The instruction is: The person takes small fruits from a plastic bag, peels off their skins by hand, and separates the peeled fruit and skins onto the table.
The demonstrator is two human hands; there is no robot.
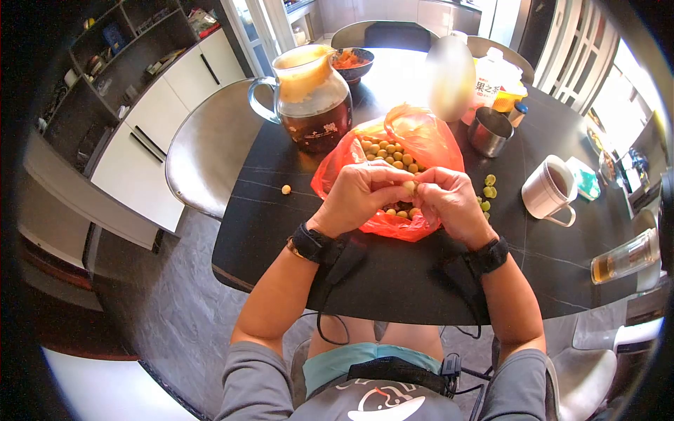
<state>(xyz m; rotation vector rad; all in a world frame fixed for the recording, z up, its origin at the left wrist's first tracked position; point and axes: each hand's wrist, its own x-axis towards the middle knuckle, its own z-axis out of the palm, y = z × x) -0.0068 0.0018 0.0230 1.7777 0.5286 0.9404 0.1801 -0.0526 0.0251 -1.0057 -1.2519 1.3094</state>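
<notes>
A red plastic bag (pixel 428 137) lies open on the dark table, with many small round yellow-brown fruits (pixel 393 151) in it. Above the bag, my left hand (pixel 361 193) pinches a small pale fruit (pixel 410 187) between thumb and finger. My right hand (pixel 449 203) meets it there, its fingertips closed on the same fruit. Just right of the right hand lie several green pieces (pixel 489 191) on the table. One lone fruit (pixel 286 189) sits left of the bag.
Behind the bag stand a glass jug (pixel 312 105) of dark liquid, a bowl (pixel 351 67) with orange food and a metal cup (pixel 490 132). To the right are a white mug (pixel 547 189) and a glass (pixel 625 257) lying on its side. Chairs surround the dark table (pixel 281 238).
</notes>
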